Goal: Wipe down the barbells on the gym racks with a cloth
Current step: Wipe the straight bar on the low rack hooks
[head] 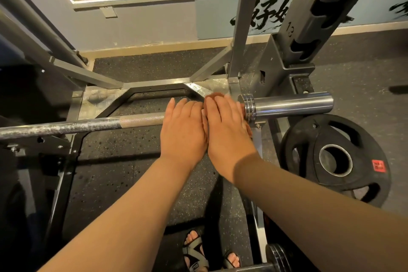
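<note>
The barbell lies across the rack, its bare sleeve sticking out to the right above a black weight plate. Both hands rest on the bar side by side, touching, just beside the collar. The left hand lies flat with straight fingers. The right hand is flat too, pressing a brown cloth that peeks out past its fingertips.

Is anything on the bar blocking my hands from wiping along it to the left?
Nothing visible does. Left of the left hand, the barbell shaft is bare. On the other side, the collar sits beside the right hand, which covers the cloth.
</note>
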`<state>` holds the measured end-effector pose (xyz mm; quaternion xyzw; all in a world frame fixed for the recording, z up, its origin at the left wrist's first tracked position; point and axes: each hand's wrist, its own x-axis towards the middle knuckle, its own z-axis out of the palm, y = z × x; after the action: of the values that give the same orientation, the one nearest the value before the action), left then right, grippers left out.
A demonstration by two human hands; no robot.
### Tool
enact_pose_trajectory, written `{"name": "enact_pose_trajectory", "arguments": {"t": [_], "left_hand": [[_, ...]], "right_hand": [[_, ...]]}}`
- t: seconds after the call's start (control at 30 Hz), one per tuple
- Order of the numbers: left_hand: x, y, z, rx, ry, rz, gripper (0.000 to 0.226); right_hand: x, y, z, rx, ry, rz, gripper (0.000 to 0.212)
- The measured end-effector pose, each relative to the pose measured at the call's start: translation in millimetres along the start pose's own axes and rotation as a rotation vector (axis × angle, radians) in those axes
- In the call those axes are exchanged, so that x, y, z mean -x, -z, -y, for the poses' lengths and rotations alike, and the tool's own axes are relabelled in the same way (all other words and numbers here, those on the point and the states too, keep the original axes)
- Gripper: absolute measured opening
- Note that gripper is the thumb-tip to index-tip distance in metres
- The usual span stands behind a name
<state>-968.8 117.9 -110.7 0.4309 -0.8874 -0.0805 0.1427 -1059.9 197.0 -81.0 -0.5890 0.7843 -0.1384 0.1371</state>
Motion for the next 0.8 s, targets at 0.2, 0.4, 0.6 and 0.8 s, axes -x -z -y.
{"name": "enact_pose_trajectory", "arguments": {"t": [0.2,0.4,0.6,0.8], "left_hand": [[-1.8,3.4,0.7,0.001,-0.013,0.066,0.045],[0.1,11.2,1.1,-0.059,-0.025,0.175,0.043],[-6.0,28.2,15.9,-0.108,-0.05,0.215,0.054],[3.5,31.6,69.8,-0.103,0.004,0.075,0.039]], "right_hand": [[-23.2,10.0,-8.4,-0.071,-0.043,0.002,0.052],[-16.4,-6.6,8.8,-0.197,-0.152,-0.11,0.046],[-3.5,-5.8,1.9,-0.226,-0.112,-0.162,0.057],[-14.5,-25.2,32.6,-0.208,-0.222,-0.237,0.065]]}}
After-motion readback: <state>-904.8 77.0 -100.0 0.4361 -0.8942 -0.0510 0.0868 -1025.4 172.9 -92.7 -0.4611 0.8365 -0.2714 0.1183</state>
